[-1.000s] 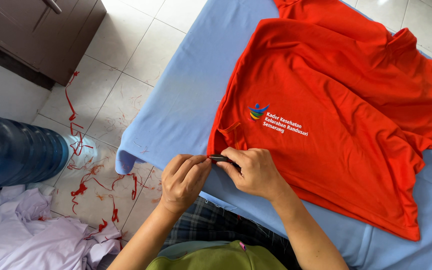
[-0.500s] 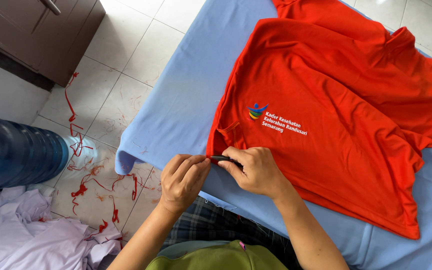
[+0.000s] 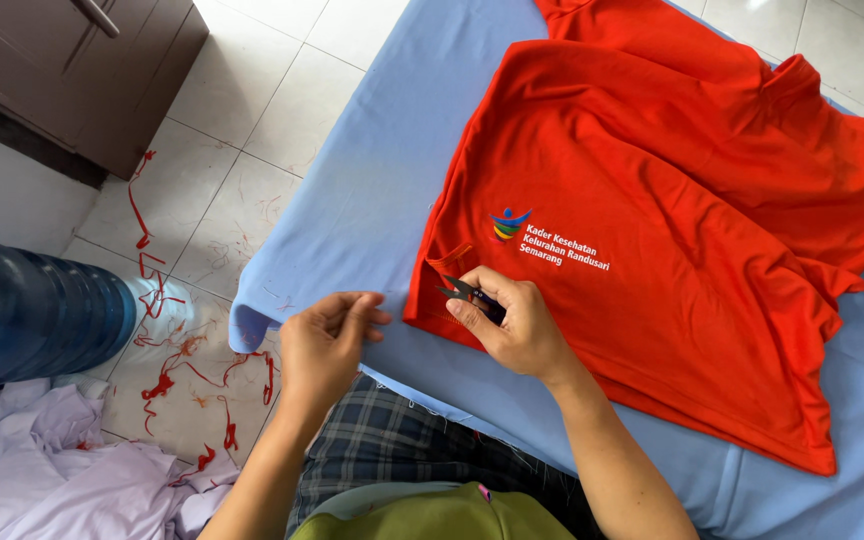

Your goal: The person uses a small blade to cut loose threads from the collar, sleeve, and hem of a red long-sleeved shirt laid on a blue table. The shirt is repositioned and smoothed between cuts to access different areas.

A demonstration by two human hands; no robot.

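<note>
Separating from its partner, the left hand [image 3: 324, 340] has drawn back off the bright orange polyester shirt [image 3: 652, 240] and now hovers loosely curled, holding nothing, just past the hem over the pale blue cloth-covered desk [image 3: 372, 190]. A moment ago both hands pinched the hem together. The right hand [image 3: 512, 320] stays on the shirt, gripping small black thread snips [image 3: 460, 291] with the blades pointed at a small fold near the lower corner. So the trimming looks one-handed now. The shirt lies flat, front up, with a small multicoloured chest emblem.
</note>
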